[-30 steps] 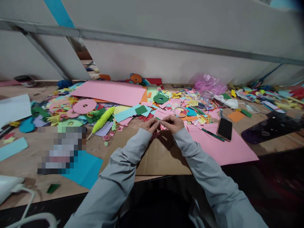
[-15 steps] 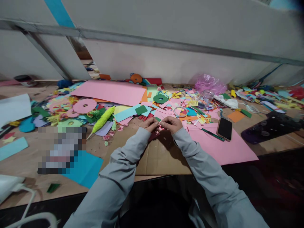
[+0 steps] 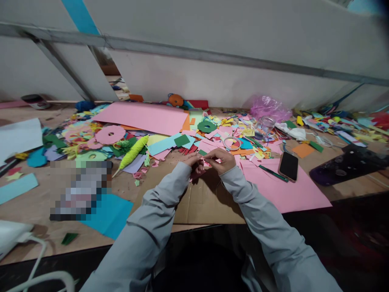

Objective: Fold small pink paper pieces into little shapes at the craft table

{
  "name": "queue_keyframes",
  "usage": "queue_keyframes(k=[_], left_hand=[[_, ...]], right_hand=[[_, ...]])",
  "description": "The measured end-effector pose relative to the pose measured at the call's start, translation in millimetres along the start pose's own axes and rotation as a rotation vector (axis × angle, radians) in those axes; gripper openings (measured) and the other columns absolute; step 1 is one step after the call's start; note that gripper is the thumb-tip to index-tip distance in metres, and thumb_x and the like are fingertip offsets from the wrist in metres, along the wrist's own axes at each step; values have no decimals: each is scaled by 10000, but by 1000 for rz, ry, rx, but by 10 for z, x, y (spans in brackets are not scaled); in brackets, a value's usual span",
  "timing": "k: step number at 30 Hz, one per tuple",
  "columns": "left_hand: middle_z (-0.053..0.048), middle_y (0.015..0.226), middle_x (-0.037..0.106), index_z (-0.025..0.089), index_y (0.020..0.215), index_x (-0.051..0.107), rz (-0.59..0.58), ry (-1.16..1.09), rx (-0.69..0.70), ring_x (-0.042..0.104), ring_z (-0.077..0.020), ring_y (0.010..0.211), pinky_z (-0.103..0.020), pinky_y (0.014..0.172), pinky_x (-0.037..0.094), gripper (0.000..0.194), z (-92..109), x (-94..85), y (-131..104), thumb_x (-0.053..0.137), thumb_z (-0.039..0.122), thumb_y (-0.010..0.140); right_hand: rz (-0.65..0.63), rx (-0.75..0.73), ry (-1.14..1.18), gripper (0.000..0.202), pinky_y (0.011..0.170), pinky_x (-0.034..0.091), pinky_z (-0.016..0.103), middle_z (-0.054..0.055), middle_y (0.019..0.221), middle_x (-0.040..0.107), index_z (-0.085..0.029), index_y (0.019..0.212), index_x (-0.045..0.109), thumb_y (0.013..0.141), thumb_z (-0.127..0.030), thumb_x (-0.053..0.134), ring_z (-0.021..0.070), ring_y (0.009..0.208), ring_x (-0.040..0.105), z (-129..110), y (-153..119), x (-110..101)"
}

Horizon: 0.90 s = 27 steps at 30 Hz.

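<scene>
My left hand [image 3: 195, 161] and my right hand [image 3: 221, 160] meet above a piece of brown cardboard [image 3: 209, 202]. The fingers of both are closed in a pinch, the tips nearly touching. Whatever lies between them is too small to name. Below and behind the fingers are scraps of pink paper [image 3: 198, 175]. A large pink sheet [image 3: 291, 190] lies beside my right forearm, with a dark green pen [image 3: 273, 173] and a phone [image 3: 288, 166] on it. A roll of tape [image 3: 231, 143] rests among paper scraps just beyond my right hand.
Lime-green yarn on a stick [image 3: 133, 152] and a blue sheet [image 3: 112, 215] lie left. Farther back are a folded pink sheet [image 3: 142, 117], a green paper ring [image 3: 207, 126] and a pink plastic bag [image 3: 269, 107]. A dark bottle [image 3: 340, 168] lies right. A panel wall [image 3: 212, 73] closes off the back.
The fingers of my left hand have shifted and curled slightly, while my right hand stays pinched near the same spot. The view has moved a little.
</scene>
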<state>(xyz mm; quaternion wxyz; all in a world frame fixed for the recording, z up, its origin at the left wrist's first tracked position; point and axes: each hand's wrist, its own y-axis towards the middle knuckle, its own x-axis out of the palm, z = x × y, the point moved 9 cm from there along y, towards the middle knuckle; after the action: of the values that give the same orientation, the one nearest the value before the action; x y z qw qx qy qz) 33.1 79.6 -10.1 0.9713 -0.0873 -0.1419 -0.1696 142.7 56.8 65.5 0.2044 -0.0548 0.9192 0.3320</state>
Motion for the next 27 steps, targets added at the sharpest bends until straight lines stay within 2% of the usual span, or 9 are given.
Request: queue_keyframes(k=[6, 12, 20, 27], left_hand=[[10, 618, 610, 177, 802, 583, 132, 325, 250, 511, -89, 503, -209, 494, 397, 359, 213, -56, -78, 594, 533, 753], [13, 627, 590, 185, 772, 586, 134, 489, 399, 488, -96, 529, -220, 532, 398, 289, 295, -8, -116, 579, 474, 782], [-4, 655, 607, 194, 768, 622, 169, 632, 484, 528, -131, 612, -240, 594, 406, 194, 338, -3, -131, 600, 386, 770], [10, 670, 594, 189, 788, 595, 155, 445, 390, 510, -105, 580, -218, 549, 431, 253, 309, -7, -125, 626, 438, 755]], right_hand=[[87, 191, 60, 149, 614, 478, 277, 35, 734, 653, -195, 743, 690, 745, -344, 679, 142, 642, 576, 157, -21, -80], [90, 265, 76, 158, 620, 457, 264, 20, 721, 630, -183, 731, 661, 728, -339, 679, 137, 662, 563, 242, -33, -75], [70, 239, 11, 145, 610, 441, 260, 16, 708, 604, -176, 714, 623, 731, -318, 651, 131, 649, 536, 217, -42, -62], [101, 275, 116, 176, 591, 437, 256, 14, 691, 609, -178, 720, 645, 715, -352, 678, 125, 621, 535, 250, -40, -59]])
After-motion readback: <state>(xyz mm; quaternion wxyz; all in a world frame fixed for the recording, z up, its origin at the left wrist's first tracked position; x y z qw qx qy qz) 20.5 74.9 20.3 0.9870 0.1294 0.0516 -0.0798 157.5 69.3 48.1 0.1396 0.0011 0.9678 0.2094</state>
